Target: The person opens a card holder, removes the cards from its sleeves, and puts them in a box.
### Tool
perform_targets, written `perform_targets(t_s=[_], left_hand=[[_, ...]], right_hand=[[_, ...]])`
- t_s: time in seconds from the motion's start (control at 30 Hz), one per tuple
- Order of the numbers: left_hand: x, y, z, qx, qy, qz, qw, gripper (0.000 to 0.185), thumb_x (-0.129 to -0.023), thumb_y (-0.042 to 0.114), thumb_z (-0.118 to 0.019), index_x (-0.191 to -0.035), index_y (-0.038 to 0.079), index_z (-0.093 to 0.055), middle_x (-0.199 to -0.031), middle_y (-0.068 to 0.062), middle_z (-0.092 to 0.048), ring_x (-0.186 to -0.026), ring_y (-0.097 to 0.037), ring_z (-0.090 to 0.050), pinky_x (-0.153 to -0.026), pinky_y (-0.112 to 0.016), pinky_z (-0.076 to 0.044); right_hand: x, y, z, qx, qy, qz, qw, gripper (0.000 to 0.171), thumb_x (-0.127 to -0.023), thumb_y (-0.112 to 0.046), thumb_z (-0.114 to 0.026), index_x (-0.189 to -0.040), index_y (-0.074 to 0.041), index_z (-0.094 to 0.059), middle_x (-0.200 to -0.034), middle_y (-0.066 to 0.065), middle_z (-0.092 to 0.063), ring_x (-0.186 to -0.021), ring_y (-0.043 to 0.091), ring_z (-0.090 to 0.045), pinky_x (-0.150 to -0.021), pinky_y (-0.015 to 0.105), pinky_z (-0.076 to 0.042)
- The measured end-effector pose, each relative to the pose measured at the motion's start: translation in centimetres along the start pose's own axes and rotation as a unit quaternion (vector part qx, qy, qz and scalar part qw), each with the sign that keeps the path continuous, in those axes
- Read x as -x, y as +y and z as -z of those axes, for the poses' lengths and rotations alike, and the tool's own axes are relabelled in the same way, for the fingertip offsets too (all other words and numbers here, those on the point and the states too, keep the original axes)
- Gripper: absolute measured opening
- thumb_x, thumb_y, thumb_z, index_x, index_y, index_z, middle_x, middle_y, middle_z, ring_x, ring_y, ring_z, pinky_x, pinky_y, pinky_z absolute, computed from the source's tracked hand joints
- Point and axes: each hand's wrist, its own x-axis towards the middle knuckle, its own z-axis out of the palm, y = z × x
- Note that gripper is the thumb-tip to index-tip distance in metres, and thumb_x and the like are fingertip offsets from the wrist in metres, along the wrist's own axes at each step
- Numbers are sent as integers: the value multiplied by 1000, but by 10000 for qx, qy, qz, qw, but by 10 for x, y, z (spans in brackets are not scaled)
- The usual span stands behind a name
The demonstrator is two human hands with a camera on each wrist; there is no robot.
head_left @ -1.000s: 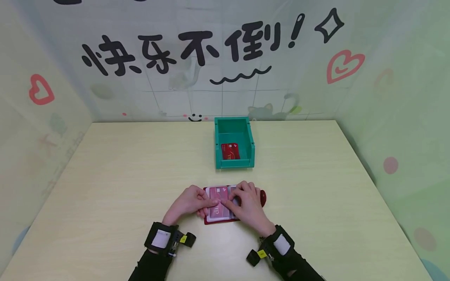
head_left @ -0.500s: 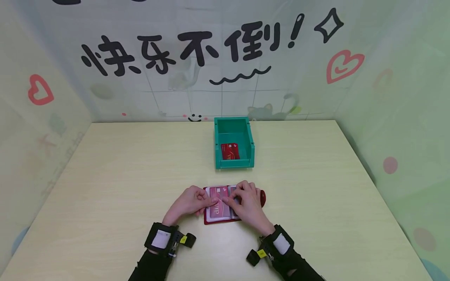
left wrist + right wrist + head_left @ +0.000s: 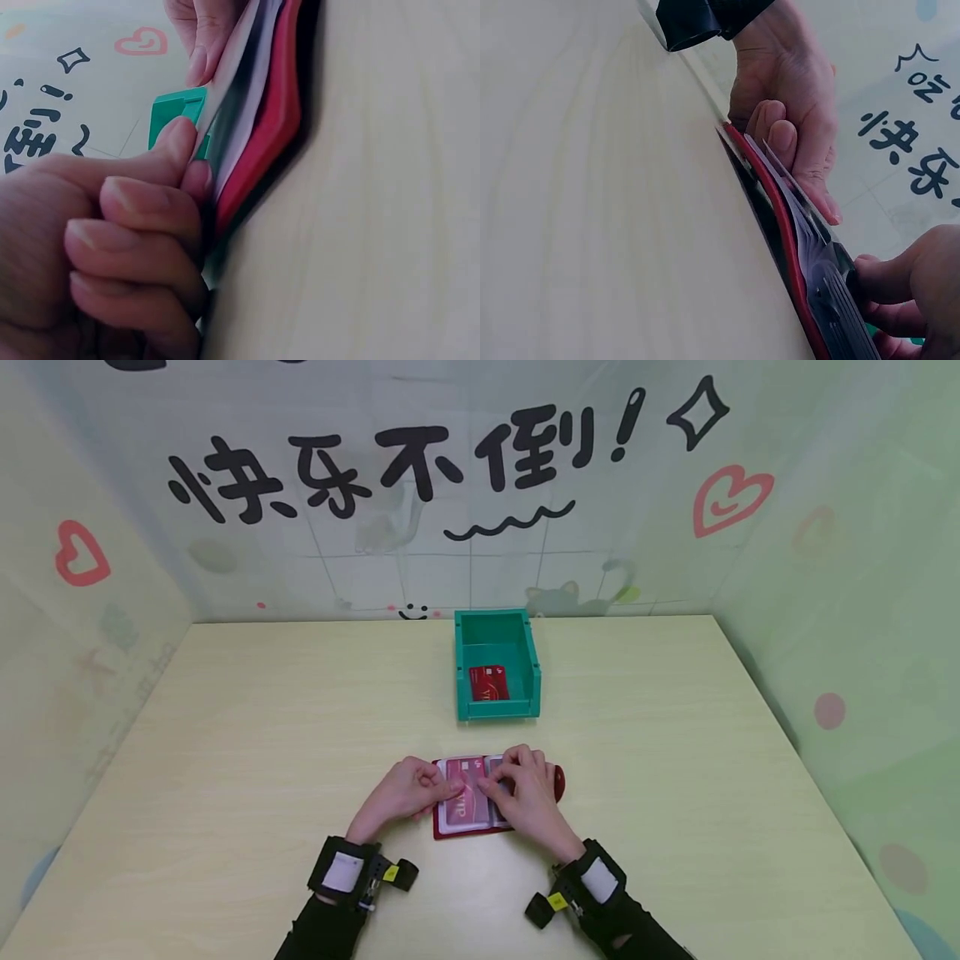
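Note:
A card holder with a red cover and clear plastic sleeve pages lies open on the table in the head view. Inside the left sleeve shows a red card with VIP lettering. My left hand pinches the sleeve page's left side; in the left wrist view the thumb lies on top and a finger underneath. My right hand pinches the pages near the middle, its thumb on the page in the right wrist view. The holder's right part is mostly covered by this hand.
Behind the card holder stands a green bin, with a red card inside near its front wall. Printed cloth walls border the wooden table at the back and sides.
The two thumbs have drawn slightly apart over the sleeve, showing more of the card between them. The head view has shifted a little; the bin and holder stay put.

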Motion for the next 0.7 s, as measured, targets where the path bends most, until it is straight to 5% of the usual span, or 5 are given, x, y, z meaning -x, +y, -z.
perform_targets(t_s=[0.7], left_hand=[[-3,-2,1,178,-20,12,9998,37,-98,28,-65,-67,9,-55,-58,5,-41,-58,-12,-41,-57,-22,-28]], right_hand=[[-3,3,0,-31,-58,-17,10000,15,-95,-15,-68,-86,-4,-73,-104,10,-51,-104,25,-39,-88,44,-26]])
